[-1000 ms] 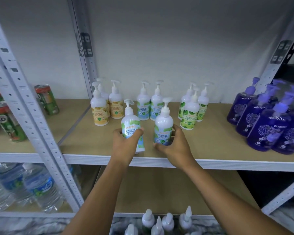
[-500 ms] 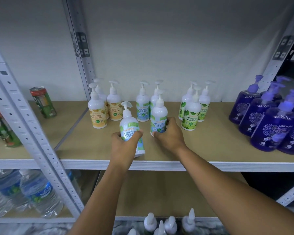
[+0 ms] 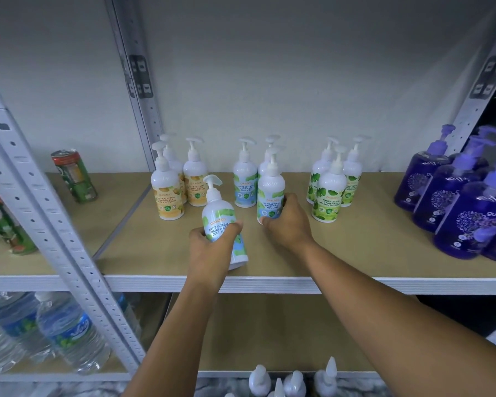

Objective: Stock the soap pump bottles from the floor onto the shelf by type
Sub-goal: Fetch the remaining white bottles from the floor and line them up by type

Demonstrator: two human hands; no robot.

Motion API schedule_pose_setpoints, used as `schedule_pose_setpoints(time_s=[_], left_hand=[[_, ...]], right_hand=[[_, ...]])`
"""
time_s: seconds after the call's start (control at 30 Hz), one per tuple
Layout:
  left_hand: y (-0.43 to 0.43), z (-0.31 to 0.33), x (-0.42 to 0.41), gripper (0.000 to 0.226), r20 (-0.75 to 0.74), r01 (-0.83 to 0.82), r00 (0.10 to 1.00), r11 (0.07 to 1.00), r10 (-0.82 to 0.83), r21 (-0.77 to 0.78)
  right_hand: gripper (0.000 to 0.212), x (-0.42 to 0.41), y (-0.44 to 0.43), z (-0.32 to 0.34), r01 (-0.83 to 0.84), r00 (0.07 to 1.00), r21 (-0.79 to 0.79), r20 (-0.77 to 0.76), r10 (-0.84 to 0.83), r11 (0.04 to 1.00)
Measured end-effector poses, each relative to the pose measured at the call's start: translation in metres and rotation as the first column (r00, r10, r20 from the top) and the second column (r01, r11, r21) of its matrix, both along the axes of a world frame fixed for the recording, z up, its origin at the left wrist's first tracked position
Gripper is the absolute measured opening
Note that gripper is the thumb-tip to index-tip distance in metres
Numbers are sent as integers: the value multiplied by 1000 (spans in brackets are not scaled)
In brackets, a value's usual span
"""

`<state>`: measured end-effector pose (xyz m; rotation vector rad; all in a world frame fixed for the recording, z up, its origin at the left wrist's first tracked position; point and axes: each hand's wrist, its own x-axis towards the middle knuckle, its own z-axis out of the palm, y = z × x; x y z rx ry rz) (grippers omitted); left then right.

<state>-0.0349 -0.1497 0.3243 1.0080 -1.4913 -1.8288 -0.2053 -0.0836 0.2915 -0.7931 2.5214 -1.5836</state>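
My left hand grips a white cool mint pump bottle, tilted, near the front of the wooden shelf. My right hand holds a second cool mint bottle upright on the shelf, just in front of two more cool mint bottles. Left of them stand three yellow-label bottles. Three green-label bottles stand to the right. Several pump tops show on the floor at the bottom edge.
Purple pump bottles crowd the shelf's right end. Drink cans stand on the neighbouring shelf to the left, behind a perforated metal upright. Water bottles lie on the lower left shelf.
My right hand pushed its cool mint bottle back toward the two at the rear. My left hand and its bottle stayed near the shelf front.
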Motion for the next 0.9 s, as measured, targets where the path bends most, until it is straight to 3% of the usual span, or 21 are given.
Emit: schedule_pose_setpoints(time_s=[0.63,0.73,0.9], left_hand=[[-1,-4,0,55,-10,15,1000,999,-16,-30],[-1,-3,1,53,-17,26,999,998,-27,-57],[2,-3,3,53,-51,65,996,973,-78,-219]], right_hand=[[49,1,2,10,6,999,29,41,-8,1000],[60,10,17,13,2,1000,106,28,-5,994],[57,28,53,4,-36,990,333,-115,79,942]])
